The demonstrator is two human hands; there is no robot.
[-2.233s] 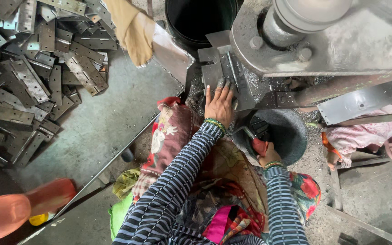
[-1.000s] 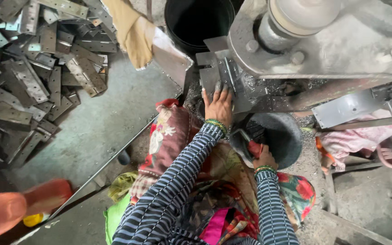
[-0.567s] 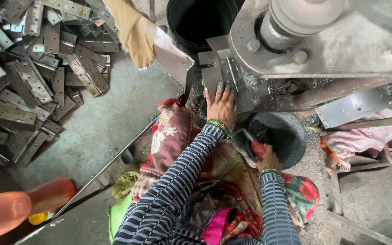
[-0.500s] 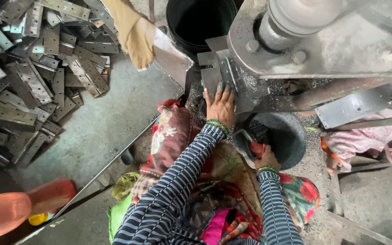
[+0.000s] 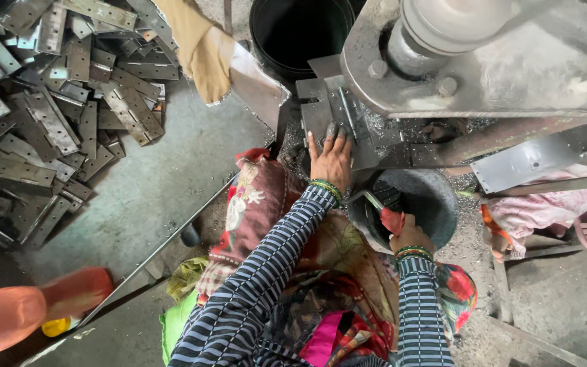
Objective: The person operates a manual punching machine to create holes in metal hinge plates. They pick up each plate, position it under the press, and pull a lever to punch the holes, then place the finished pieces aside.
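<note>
1. A seated person in striped sleeves works at a heavy grey press machine (image 5: 484, 61), the left hand (image 5: 332, 158) spread flat, fingers apart, on a flat metal plate (image 5: 331, 112) lying on the machine's bed just under the big round shaft.

2. Compared with two seconds ago, the left hand has barely moved; it has kept its place on the plate throughout, fingers reaching toward the bed's far edge.

3. The right hand (image 5: 409, 236) has crept slightly forward, from the near side of the dark round bucket (image 5: 436, 204) to its near rim, and is closed around a red-handled tool (image 5: 385, 214) whose pale metal end points toward the left wrist.

4. That small shift reads as a plate being held steady in position while the tool is brought closer; nothing has been lifted off the bed yet.

5. The plate itself is dull grey, flat and narrow, its near end hidden beneath the palm; metal grit is scattered around it on the bed.

6. A large heap of similar perforated metal strips (image 5: 49, 115) lies on the concrete floor (image 5: 151, 197) at the left edge, well apart from the hands, beside a black barrel (image 5: 293, 30) and a tan cloth (image 5: 195, 44).
</note>
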